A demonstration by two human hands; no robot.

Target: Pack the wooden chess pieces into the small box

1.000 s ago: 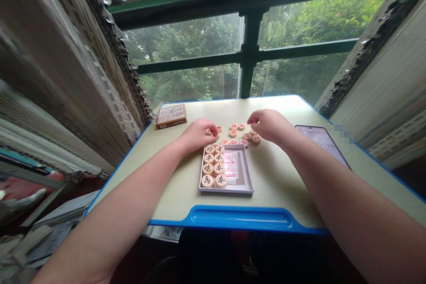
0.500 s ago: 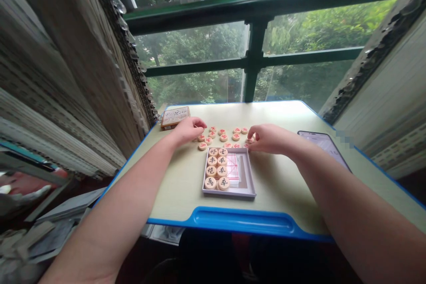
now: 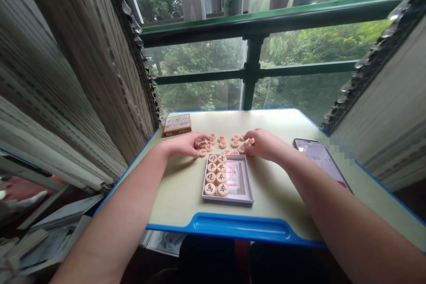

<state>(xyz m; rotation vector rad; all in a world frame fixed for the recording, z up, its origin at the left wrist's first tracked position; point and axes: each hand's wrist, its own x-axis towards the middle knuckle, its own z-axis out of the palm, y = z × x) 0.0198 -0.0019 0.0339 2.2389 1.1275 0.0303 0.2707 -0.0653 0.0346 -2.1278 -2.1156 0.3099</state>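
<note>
Several round wooden Chinese chess pieces with red characters (image 3: 222, 144) lie on the table beyond the box. At their left edge, my left hand (image 3: 184, 144) rests with thumb and fingers apart, curved around the outermost pieces. On the right side, my right hand (image 3: 262, 143) curves its spread fingers and thumb about a few red pieces (image 3: 246, 145), touching them. Closer to me is a shallow open box (image 3: 246, 197). Two columns of pieces with black characters (image 3: 211, 177) fill its left half, and a folded paper with red lines (image 3: 232, 173) shows in the right half.
A brown box lid (image 3: 177, 124) lies at the table's back left. A phone (image 3: 321, 162) is beside my right forearm. The table (image 3: 173, 204) has a blue rim with a trough (image 3: 242, 226) in front. Curtains flank the table, with a green-framed window (image 3: 252, 71) behind it.
The view has shifted, so the table sits lower. My left hand's fingers have spread around the left pieces. My right hand has come slightly inward against the right ones.
</note>
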